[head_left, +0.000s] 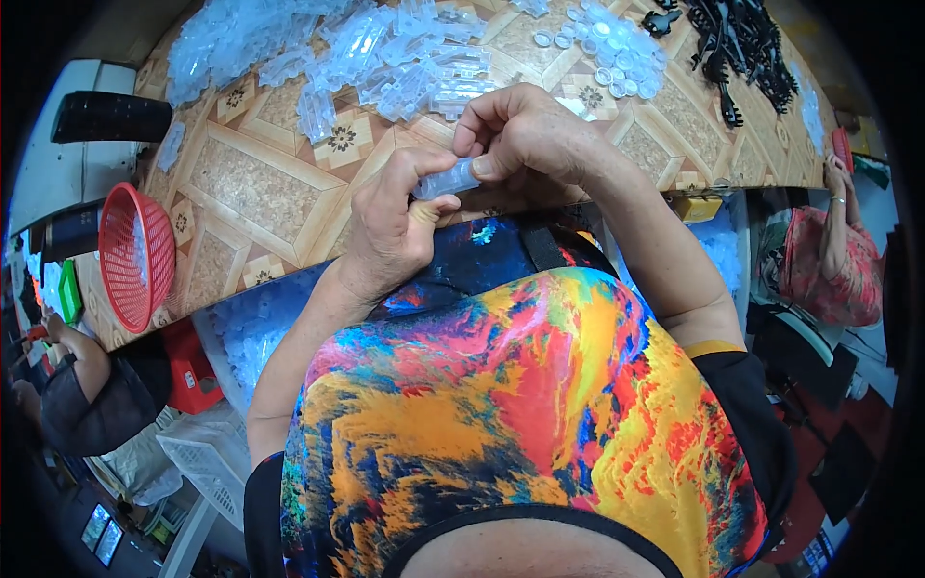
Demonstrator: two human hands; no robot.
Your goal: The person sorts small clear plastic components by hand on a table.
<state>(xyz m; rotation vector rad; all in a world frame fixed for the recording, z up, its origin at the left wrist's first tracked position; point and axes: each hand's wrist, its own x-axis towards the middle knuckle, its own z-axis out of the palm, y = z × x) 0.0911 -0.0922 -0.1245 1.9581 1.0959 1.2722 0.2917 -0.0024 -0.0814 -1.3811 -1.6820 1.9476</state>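
Between my hands, just over the table's near edge, is a small clear plastic piece (447, 181). My left hand (397, 207) grips its left end between thumb and fingers. The thumb and bent fingers of my right hand (535, 135) pinch its right end, hiding that part. Beyond my hands lies a heap of similar-looking clear plastic pieces (424, 63). Small round clear discs (617, 53) are gathered past my right hand.
The patterned table (241, 193) curves across the view. Black toothed plastic parts (737, 48) lie at far right. A red basket (135, 255) stands at the left edge, near a black box-like object (111, 118). Bins of clear pieces (255, 332) sit below. Two other people work at either side.
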